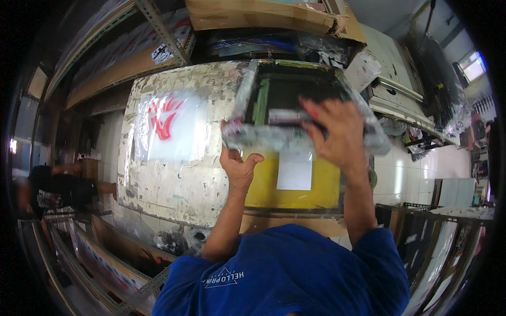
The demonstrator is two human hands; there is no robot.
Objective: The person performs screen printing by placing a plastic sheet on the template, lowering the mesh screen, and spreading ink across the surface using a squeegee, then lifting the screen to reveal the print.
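My left hand (238,164) grips the front left corner of a screen printing frame (287,135), its thumb out and its other fingers partly hidden behind the edge. The frame looks raised at the front and is wrapped in worn tape, with a dark mesh (300,84) inside. Over the mesh is my right hand (340,129), smeared by motion, with red on its fingertips. Close to those fingers a pale bar (284,117) lies within the frame; whether I hold it is unclear. Beneath, a white paper (294,171) rests on a yellow board (263,184).
Left of the frame, a clear plastic sheet with a red flame print (168,124) lies on the paint-worn table (174,184). Metal shelving (158,31) and a cardboard box (263,15) border the far side. Another person (63,187) is at the far left. Racks (421,231) stand near right.
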